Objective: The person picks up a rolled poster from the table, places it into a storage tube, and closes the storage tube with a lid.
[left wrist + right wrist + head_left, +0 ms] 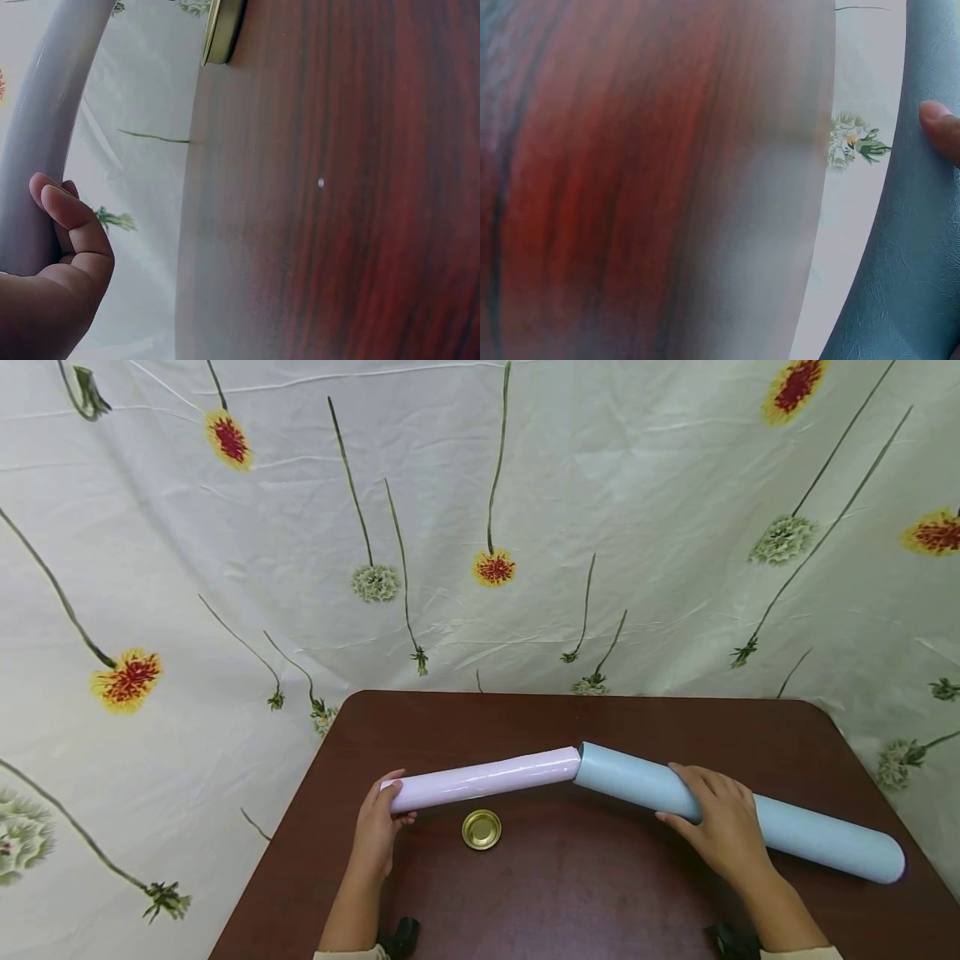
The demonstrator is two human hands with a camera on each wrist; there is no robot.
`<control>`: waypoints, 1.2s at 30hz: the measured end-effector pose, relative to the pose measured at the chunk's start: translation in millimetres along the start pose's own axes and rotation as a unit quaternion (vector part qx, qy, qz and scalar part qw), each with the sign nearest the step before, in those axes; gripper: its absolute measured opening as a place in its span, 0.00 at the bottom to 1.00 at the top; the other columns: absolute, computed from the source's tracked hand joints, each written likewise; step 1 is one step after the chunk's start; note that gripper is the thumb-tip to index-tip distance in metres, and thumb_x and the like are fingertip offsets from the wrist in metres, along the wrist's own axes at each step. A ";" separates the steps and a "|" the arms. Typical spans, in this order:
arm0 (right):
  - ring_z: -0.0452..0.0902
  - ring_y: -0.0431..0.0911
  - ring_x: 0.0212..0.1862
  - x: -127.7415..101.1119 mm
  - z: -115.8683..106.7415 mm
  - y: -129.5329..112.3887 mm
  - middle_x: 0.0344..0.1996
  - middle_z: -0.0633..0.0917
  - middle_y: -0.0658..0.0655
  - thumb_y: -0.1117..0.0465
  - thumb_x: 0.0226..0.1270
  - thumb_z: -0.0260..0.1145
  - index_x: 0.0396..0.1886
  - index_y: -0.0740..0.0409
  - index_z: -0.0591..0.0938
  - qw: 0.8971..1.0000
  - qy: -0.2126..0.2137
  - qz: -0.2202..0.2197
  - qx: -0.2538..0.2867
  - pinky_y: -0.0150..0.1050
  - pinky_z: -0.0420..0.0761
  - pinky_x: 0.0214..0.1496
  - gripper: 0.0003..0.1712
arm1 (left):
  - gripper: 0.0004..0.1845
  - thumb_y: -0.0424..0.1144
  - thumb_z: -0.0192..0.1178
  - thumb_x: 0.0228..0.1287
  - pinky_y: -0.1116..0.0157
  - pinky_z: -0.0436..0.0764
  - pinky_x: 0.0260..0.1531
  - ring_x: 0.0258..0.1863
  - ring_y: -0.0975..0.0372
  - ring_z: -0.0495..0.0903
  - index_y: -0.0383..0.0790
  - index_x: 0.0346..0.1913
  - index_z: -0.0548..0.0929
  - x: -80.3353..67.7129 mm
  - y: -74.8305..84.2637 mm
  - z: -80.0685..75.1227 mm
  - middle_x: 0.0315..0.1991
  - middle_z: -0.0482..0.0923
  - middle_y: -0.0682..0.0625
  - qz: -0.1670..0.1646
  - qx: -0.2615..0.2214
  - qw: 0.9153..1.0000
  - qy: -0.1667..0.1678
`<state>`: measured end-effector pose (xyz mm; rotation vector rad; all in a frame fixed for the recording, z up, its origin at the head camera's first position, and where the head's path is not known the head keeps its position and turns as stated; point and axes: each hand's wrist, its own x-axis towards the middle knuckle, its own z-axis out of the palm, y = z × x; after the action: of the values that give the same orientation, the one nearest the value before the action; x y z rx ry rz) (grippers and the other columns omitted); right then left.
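My left hand grips the left end of a glossy lavender tube, thumb on the near side and fingers curled round behind. In the left wrist view that tube rises steeply from the hand. A wider light-blue tube slants down to the right, with my right hand clasping its middle from above. The lavender tube's right end is right at the blue tube's open left end, and the two form a shallow angle. In the right wrist view a thumb lies against the textured blue surface.
A small round gold-coloured lid or dish sits on the dark brown wooden table, just below the lavender tube. Behind the table hangs a white flower-printed cloth. Black wrist straps show near the sleeves.
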<state>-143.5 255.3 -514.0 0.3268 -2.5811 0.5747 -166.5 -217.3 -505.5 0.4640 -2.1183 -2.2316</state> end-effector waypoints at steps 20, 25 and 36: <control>0.74 0.60 0.58 -1.6 1.2 0.8 0.56 0.81 0.61 0.52 0.42 0.85 0.67 0.50 0.77 1.000 -0.004 -0.022 0.009 0.62 0.64 0.57 0.48 | 0.23 0.41 0.52 0.77 0.69 0.79 0.35 0.38 0.65 0.75 0.36 0.66 0.58 -2.0 6.0 2.9 0.57 0.68 0.49 0.016 -0.026 0.999 0.012; 0.74 0.60 0.58 -2.3 0.9 0.4 0.56 0.81 0.61 0.52 0.41 0.85 0.67 0.50 0.77 1.000 -0.006 -0.024 0.010 0.62 0.64 0.58 0.48 | 0.27 0.42 0.53 0.78 0.69 0.80 0.38 0.45 0.64 0.73 0.36 0.71 0.58 -1.9 7.0 1.1 0.61 0.66 0.48 0.023 -0.012 1.000 0.010; 0.75 0.61 0.57 -3.7 1.9 -0.1 0.56 0.81 0.61 0.52 0.41 0.85 0.67 0.51 0.77 0.999 -0.008 -0.029 0.012 0.61 0.64 0.57 0.48 | 0.28 0.41 0.53 0.78 0.68 0.82 0.42 0.48 0.61 0.73 0.42 0.75 0.61 -1.8 6.6 -3.1 0.57 0.66 0.47 0.048 0.002 0.999 0.006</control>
<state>-141.1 254.8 -517.3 0.4143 -2.5728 0.5852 -165.2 -220.4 -498.8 0.3673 -2.0939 -2.1679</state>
